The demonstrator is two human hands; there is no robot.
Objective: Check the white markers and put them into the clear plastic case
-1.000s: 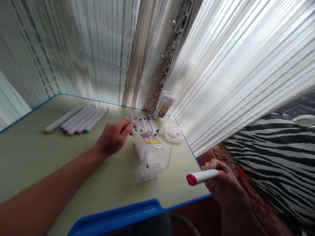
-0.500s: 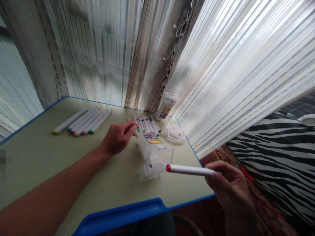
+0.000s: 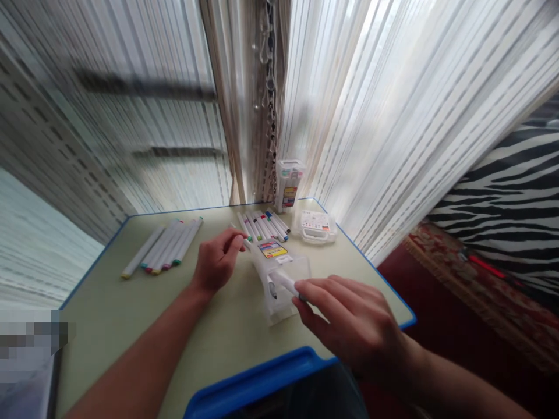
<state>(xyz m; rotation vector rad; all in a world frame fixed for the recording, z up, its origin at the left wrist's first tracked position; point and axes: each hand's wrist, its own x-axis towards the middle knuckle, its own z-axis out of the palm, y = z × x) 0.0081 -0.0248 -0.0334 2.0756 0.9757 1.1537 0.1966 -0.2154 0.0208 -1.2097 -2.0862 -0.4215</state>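
Observation:
A clear plastic marker case [image 3: 279, 279] lies on its side in the middle of the pale green table [image 3: 131, 314], with its open end facing me. My right hand [image 3: 349, 323] pinches a white marker [image 3: 286, 283] whose tip is inside the case's mouth. My left hand [image 3: 217, 262] rests beside the far end of the case, with its fingers curled round something thin that I cannot make out. A row of several small markers [image 3: 262, 224] lies just behind the case.
Several long white markers [image 3: 163, 250] lie side by side at the table's left. A second clear case [image 3: 288, 185] stands upright at the back corner, and a clear lid [image 3: 315, 226] lies at its right. Striped curtains hang behind. A blue rim edges the table's front.
My right hand has swung left from off the table's right edge and brought the white marker into the case's open end. The left hand has stayed by the case. The view has shifted.

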